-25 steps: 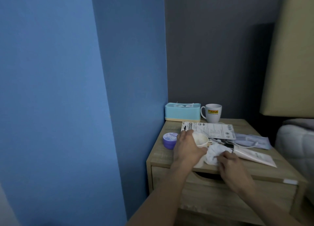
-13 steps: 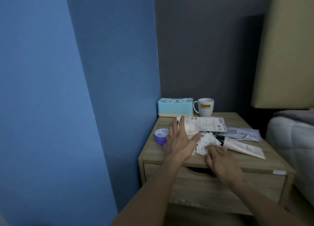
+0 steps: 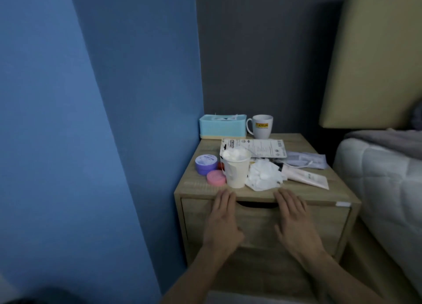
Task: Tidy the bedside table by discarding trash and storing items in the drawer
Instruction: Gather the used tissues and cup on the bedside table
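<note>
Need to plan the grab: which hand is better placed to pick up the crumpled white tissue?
Probably the right hand: its fingertips reach the wooden table's front edge just below the crumpled white tissue. The left hand sits below the white paper cup, which stands between it and the tissue.

A light wooden bedside table (image 3: 189, 188) is standing in a corner, its drawer (image 3: 319, 221) sitting closed. On top, a white paper cup (image 3: 236, 171) stuffed with tissue is standing upright near the front edge, touching a crumpled white tissue (image 3: 265, 174) on its right. A purple jar (image 3: 206, 164) and pink jar (image 3: 215, 178) are sitting left of the cup; a pale tube (image 3: 306, 177) is lying flat to the right.
</note>
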`<state>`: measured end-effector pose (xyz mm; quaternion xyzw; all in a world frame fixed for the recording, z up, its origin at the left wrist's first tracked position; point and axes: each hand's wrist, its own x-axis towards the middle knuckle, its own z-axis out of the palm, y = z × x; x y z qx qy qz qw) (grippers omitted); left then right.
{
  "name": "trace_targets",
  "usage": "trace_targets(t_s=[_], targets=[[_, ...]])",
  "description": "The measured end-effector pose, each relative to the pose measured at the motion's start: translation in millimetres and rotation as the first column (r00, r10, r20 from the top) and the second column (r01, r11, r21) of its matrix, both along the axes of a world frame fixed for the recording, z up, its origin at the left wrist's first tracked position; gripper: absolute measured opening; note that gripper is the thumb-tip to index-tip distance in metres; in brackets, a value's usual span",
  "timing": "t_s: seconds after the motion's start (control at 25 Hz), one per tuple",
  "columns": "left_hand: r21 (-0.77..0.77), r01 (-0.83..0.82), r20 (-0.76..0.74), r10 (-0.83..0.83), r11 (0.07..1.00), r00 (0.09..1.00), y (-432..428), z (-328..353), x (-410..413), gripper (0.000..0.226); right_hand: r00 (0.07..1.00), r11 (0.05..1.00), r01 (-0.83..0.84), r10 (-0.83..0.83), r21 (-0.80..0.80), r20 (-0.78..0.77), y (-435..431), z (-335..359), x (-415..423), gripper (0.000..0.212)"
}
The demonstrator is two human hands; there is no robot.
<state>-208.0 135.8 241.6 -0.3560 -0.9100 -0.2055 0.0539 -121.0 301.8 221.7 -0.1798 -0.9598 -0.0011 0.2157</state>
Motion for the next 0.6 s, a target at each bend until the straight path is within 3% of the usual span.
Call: trace_targets(t_s=[0.08,0.16,0.28,0.44,0.6], targets=[[-0.1,0.017,0.06,-0.011,0.995,0.998,-1,11,0,0.091,0.994,1.0,-0.017,0.018,-0.005,0.108,-4,14,3,0.081],[-0.248,0.027,0.186,0.02,0.968,0.982,-3,34,-1,0.086,0.961,0.993,0.002,0.031,-0.119,0.274,-5,38,2,0.082],[-0.348,0.063,0.368,0.075,0.935,0.927,1,103,22,0.065,0.869,0.968,0.055,0.075,-0.245,0.489,-15,103,12,0.07],[-0.252,0.15,0.4,-0.039,0.956,0.916,-1,223,90,0.049,0.89,0.916,0.017,0.169,-0.4,0.424,-45,220,66,0.059],[-0.177,0.214,0.472,-0.107,0.961,0.875,-35,354,177,0.037,0.944,0.819,-0.072,0.24,-0.569,0.227,-66,363,161,0.051]])
